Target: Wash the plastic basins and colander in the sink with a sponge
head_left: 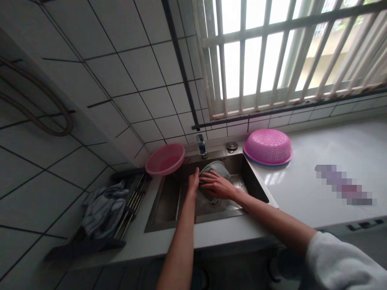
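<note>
Over the steel sink, a pale bowl is tilted between my two hands. My left hand is closed on the bowl's left side, thumb pointing up. Across the bowl lies my right hand, its fingers bent and slightly apart, pressing a greenish cloth against it. Much of the cloth and of the bowl is hidden under that hand. The chrome faucet stands just behind; I cannot tell whether water runs from it.
A pink basin sits at the sink's back left corner. To the right, an upturned pink colander rests on the white counter. A striped cloth lies on a dark rack at left. A barred window is above.
</note>
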{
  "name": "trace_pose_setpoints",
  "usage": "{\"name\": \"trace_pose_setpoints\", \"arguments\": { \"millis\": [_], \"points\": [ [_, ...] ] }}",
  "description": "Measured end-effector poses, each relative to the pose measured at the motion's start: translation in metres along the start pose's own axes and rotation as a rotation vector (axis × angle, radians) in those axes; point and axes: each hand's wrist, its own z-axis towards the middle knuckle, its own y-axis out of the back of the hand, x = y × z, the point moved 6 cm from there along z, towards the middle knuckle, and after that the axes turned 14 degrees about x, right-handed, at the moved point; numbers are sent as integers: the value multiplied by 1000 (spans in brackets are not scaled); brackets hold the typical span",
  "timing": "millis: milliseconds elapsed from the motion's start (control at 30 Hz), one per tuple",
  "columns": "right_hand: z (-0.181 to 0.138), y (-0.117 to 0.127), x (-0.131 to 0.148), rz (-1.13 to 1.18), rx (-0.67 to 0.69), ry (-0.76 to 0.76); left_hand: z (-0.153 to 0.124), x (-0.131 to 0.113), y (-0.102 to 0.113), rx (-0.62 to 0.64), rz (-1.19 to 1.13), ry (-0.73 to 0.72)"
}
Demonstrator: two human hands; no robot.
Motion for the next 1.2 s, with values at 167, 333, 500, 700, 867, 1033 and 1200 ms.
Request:
{"name": "trace_pose_setpoints", "arguments": {
  "millis": [167,333,500,700,867,1033,1200],
  "points": [
    [-28,4,-82,275,-276,-447,0,8,-9,84,-104,28],
    [-33,-4,-87,265,-308,-572,-1,11,-18,153,-69,43],
    [-6,-10,-23,5,-68,-226,2,9,-14,142,-41,-19],
    [-15,-1,-45,50,-103,-372,-3,-14,-5,-65,109,-304],
    [-6,-9,-19,6,7,-242,-12,-20,-12,-128,291,-201],
    [-4,-10,-32,150,-46,-189,-5,-6,-4,-67,260,48],
    [-33,-12,-99,433,-294,-638,3,2,-14,33,-15,28]
  ]
}}
